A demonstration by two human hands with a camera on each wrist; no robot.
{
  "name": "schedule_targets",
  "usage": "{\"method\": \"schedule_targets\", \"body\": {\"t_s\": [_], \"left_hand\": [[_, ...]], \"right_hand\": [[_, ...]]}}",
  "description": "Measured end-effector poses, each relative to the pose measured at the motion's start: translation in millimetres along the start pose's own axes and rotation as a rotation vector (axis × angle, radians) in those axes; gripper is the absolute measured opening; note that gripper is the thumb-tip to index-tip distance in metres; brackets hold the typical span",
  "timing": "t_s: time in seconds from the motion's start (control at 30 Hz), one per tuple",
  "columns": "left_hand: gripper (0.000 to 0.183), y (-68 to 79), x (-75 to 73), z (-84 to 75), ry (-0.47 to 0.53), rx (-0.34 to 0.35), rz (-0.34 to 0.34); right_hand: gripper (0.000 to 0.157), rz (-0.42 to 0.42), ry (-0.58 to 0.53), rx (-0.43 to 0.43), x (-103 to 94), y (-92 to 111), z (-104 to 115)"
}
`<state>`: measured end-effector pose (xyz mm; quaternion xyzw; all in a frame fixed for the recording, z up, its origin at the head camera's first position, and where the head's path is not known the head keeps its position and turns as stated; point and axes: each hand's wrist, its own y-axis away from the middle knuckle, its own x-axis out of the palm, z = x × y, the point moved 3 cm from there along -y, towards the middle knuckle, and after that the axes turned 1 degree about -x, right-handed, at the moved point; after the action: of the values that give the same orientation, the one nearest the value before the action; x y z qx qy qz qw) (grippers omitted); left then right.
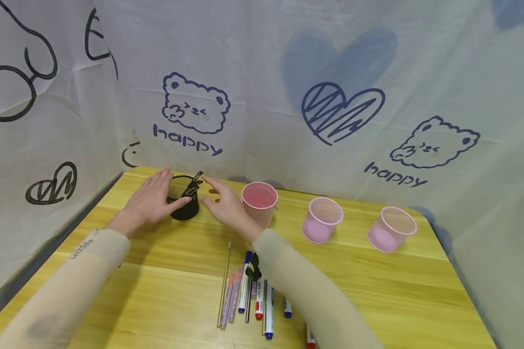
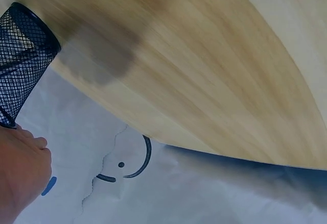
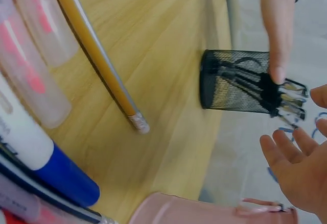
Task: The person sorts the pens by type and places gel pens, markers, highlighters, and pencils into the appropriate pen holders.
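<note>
A black mesh pen cup (image 1: 186, 212) stands upright near the table's back left. My left hand (image 1: 150, 199) holds it by the rim, thumb across the near side and fingers along the far left side. Several slim black items with shiny ends (image 3: 294, 101) lean inside the cup and poke out above its rim; their kind is unclear. My right hand (image 1: 227, 207) is just right of the cup, fingers spread and relaxed. In the right wrist view a gap shows between those fingers (image 3: 286, 150) and the shiny ends.
Right of the cup stands a pink bucket (image 1: 262, 203), then two lighter pink cups, the middle one (image 1: 319, 231) and the right one (image 1: 386, 238). Markers (image 1: 268, 315), pink-purple pens (image 1: 228, 300) and a pencil (image 1: 224, 286) lie at the front. A printed cloth (image 1: 262, 58) hangs behind the table.
</note>
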<state>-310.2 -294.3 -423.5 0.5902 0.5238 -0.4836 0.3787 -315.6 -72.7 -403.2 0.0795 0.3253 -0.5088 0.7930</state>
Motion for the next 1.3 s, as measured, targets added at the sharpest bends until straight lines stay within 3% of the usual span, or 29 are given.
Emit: {"method": "schedule_targets", "body": {"t_s": [0.27,0.43,0.67,0.8,0.93,1.1,1.3], "left_hand": [[0.112,1.8,-1.6,-2.2,0.017,-0.022,0.023],[0.112,3.4,-1.5,0.8,0.057,-0.042,0.017],[0.113,3.7,-3.3,-1.4,0.052,-0.036,0.028],[0.119,2.7,-5.3,-7.5,0.07,-0.031,0.009],[0.12,7.1,-5.3,-11.8,0.113,-0.048,-0.035],[0.118,12.3,-7.6,-23.8,0.144,-0.026,-0.151],[0.118,16.0,-12.0,-55.5,0.126,0.017,-0.278]], "right_hand": [[0.055,-0.044,-0.139,-0.138,-33.8,33,14],[0.055,-0.073,-0.161,-0.184,-56.2,55,17],[0.053,-0.122,-0.263,-0.208,-82.0,90,4],[0.052,-0.165,-0.23,-0.239,-94.8,111,-7],[0.052,-0.23,-0.196,-0.224,-103.8,131,-19],[0.052,-0.301,-0.167,-0.154,-113.9,151,-34],[0.051,-0.332,-0.137,-0.05,-121.8,169,-53]]}}
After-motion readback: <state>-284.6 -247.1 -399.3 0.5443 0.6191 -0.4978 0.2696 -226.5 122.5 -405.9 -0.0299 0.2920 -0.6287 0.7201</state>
